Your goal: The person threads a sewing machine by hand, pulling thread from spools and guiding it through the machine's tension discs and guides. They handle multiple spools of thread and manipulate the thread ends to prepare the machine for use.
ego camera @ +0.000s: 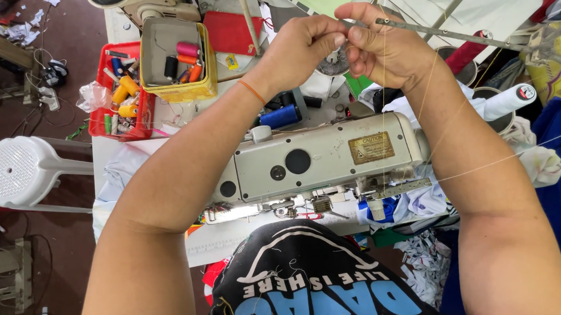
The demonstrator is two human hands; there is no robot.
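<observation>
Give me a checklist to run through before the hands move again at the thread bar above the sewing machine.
1. Both hands meet at the thread guide bar: ok; left hand and right hand touch there.
2. Thread pinched in fingers: cannot tell, too fine.
3. Thread runs down to the sewing machine: ok, a pale strand is visible.
4. White cone upright: not ok, it lies tilted.
5. Yellow tin of spools clear of the hands: ok.

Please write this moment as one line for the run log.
left hand: pinching thread | right hand: pinching same thread at metal guide bar | below: sewing machine | left: yellow tin of spools
</observation>
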